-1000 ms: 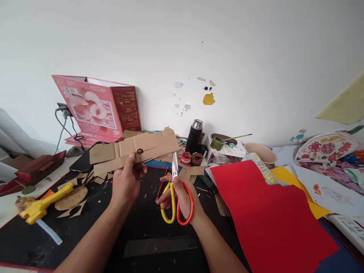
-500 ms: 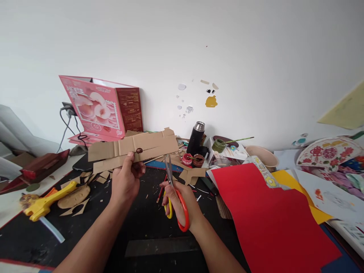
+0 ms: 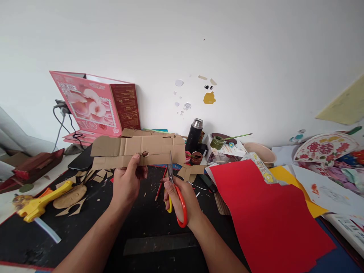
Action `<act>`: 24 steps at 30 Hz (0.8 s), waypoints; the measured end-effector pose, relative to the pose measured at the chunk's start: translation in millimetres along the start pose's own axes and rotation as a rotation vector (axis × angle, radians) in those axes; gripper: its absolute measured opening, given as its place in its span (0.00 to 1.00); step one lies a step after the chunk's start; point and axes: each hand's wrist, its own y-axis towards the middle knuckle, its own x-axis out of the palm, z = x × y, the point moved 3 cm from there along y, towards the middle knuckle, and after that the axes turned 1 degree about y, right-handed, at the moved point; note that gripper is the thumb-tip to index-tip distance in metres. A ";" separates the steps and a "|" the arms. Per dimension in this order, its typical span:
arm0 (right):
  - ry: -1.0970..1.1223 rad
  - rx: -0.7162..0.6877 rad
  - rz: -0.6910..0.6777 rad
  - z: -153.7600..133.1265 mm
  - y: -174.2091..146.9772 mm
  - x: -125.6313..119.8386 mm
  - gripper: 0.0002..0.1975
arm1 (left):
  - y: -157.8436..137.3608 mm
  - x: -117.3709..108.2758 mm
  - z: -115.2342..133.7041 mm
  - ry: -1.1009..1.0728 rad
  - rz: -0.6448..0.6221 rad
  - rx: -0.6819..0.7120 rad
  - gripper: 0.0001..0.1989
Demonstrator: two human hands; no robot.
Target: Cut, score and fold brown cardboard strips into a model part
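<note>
A long piece of brown cardboard [image 3: 162, 146] is up in the air over the table, in front of the person. It has fold lines, a long slit and a small dark spot. The left hand [image 3: 126, 184] pinches its bottom edge, with the thumb in front, just beside the spot. The right hand [image 3: 186, 201] holds scissors [image 3: 170, 174] with one red handle and one yellow handle. The blades point up, and the tip is in front of the cardboard's right part. I can't tell if they touch.

Below is a black mat [image 3: 150, 223] with a red pencil [image 3: 159, 189] and a flat see-through strip [image 3: 159, 244]. On the left are cardboard scraps [image 3: 99, 179] and a yellow glue gun [image 3: 48, 201]. A big sheet of red paper [image 3: 273, 216] is on the right. Farther back are a black bottle [image 3: 195, 136], a jar of green paint [image 3: 217, 142] and a pink box [image 3: 96, 108] near the white wall [image 3: 256, 68].
</note>
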 end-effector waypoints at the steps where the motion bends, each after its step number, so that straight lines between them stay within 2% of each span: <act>1: 0.006 0.003 0.003 0.2 0.0 0.0 0.33 | -0.5 0.2 -0.1 -0.004 -0.005 0.000 0.17; 11: -0.027 -0.009 -0.001 -1.1 -0.1 -1.2 0.30 | -2.9 0.3 -1.4 0.028 -0.023 0.028 0.17; 24: -0.035 0.011 0.017 4.4 0.5 -0.9 0.32 | -5.5 -1.3 -4.6 0.061 -0.043 0.030 0.16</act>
